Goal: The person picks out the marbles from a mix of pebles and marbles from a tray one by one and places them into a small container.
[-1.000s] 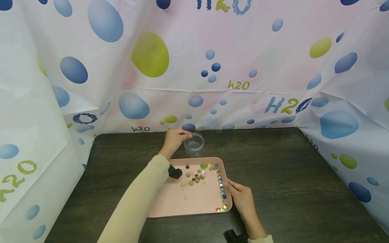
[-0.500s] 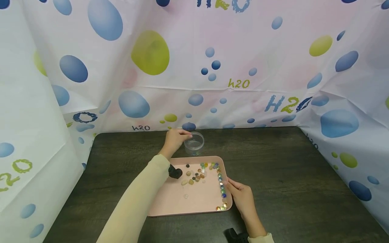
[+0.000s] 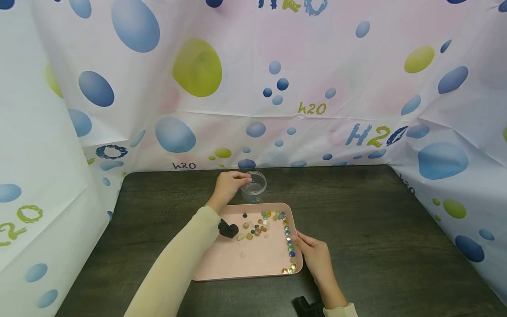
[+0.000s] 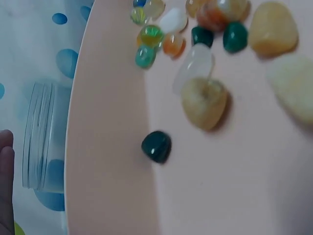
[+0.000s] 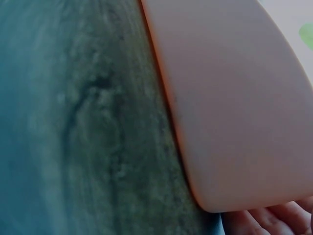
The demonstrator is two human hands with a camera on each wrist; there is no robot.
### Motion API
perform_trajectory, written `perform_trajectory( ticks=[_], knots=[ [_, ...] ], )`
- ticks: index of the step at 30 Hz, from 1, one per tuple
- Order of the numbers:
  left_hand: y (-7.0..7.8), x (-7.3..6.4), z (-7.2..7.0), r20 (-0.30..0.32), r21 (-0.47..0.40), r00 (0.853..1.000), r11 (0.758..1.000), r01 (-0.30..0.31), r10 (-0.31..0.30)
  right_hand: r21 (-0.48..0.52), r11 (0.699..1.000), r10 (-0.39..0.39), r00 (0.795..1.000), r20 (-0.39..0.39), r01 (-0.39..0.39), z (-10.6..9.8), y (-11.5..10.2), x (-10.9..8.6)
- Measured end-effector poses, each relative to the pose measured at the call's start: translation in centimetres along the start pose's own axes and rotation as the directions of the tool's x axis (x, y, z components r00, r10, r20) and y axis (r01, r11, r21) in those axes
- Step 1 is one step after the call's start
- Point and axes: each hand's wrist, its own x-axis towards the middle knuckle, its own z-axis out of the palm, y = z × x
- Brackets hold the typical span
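Observation:
My left hand (image 3: pixel 231 187) reaches over the left rim of a clear round jar (image 3: pixel 254 193). Its thumb and fingertips are close together; anything between them is hidden. In the left wrist view, the fingertips (image 4: pixel 6 161) appear at the left edge, apart from the jar (image 4: pixel 46 137). With my right hand (image 3: pixel 314 259), I grip the right side of a pink tray (image 3: pixel 241 270), fingers underneath in the right wrist view. Polished stones (image 3: pixel 258 231) lie scattered in the tray's upper middle. Glass marbles (image 3: pixel 288 240) line its right side.
The tray and jar stand on a dark wooden table (image 3: pixel 376 229). A white curtain with blue and green spots (image 3: pixel 309 66) hangs behind and at both sides. Black wrist gear (image 3: pixel 228 229) on the left arm overhangs the tray.

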Motion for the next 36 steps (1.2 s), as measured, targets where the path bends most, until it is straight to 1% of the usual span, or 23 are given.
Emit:
perform_trajectory(
  ticks=[3, 5, 12, 15, 20, 26, 29, 32, 34, 36],
  knots=[
    [-0.1, -0.4, 0.3, 0.007, -0.059, 1.0, 0.998, 0.002, -0.002, -0.012, 1.0, 0.006, 1.0, -0.006, -0.006, 0.0, 0.1, 0.0],
    [-0.1, -0.8, 0.5, 0.016, -0.079, 1.0, 0.997, -0.001, 0.002, -0.016, 1.0, 0.01, 1.0, -0.006, -0.01, 0.0, 0.1, 0.0],
    [-0.4, -1.8, 1.5, 0.08, -0.153, 0.997, 0.988, 0.018, -0.006, -0.006, 1.0, 0.015, 1.0, -0.003, -0.015, 0.0, 0.1, 0.0],
    [-0.6, -2.2, 1.8, 0.109, -0.164, 0.994, 0.986, 0.023, -0.005, -0.009, 1.0, 0.009, 1.0, -0.005, -0.009, 0.1, 0.1, 0.0],
    [-1.0, -2.6, 2.5, 0.145, -0.152, 0.989, 0.987, 0.042, -0.02, -0.022, 1.0, 0.01, 1.0, -0.01, -0.01, 0.0, 0.1, 0.0],
    [-1.6, -3.5, 3.3, 0.188, -0.089, 0.982, 0.995, 0.035, -0.018, -0.018, 1.0, 0.017, 1.0, -0.004, -0.017, -0.1, 0.2, 0.0],
    [-1.8, -3.9, 3.7, 0.208, -0.099, 0.978, 0.994, 0.05, -0.028, -0.019, 1.0, 0.011, 1.0, -0.008, -0.011, -0.1, 0.2, 0.0],
    [-2.0, -4.2, 3.9, 0.219, -0.11, 0.975, 0.992, 0.057, -0.031, -0.024, 1.0, 0.008, 1.0, -0.012, -0.009, 0.0, 0.2, 0.0],
    [-2.0, -4.4, 4.0, 0.218, -0.092, 0.976, 0.994, 0.052, -0.031, -0.031, 0.999, 0.012, 1.0, -0.012, -0.013, 0.0, 0.1, -0.1],
    [-2.0, -4.6, 4.2, 0.221, -0.075, 0.974, 0.995, 0.064, -0.046, -0.036, 0.999, 0.014, 1.0, -0.01, -0.014, 0.0, 0.1, -0.1]
  ],
)
